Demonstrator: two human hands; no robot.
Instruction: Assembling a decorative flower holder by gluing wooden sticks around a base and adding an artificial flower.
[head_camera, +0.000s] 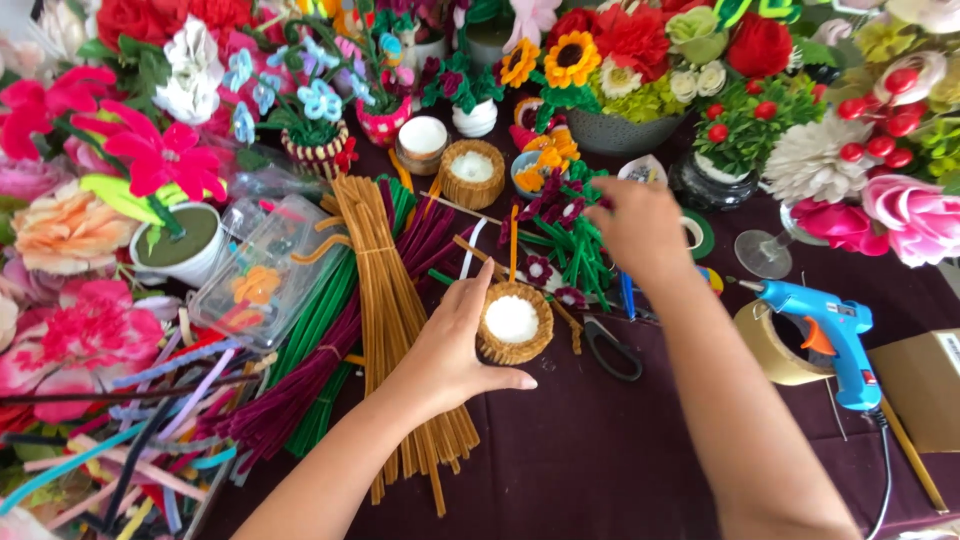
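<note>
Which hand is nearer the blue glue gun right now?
Right. The right hand reaches over the green stems, up-left of the glue gun; the left hand holds the small woven pot, farther left.

small round woven basket with white filling, upright on dark tablecloth.

Your left hand: around small basket, right of stem bundle.
Glue gun: on tape roll, right of scissors.

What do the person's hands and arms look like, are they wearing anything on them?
Both arms are bare as far as the picture shows: no sleeves, gloves or watch. The left hand and right hand show no rings or bracelets that I can make out.
</note>
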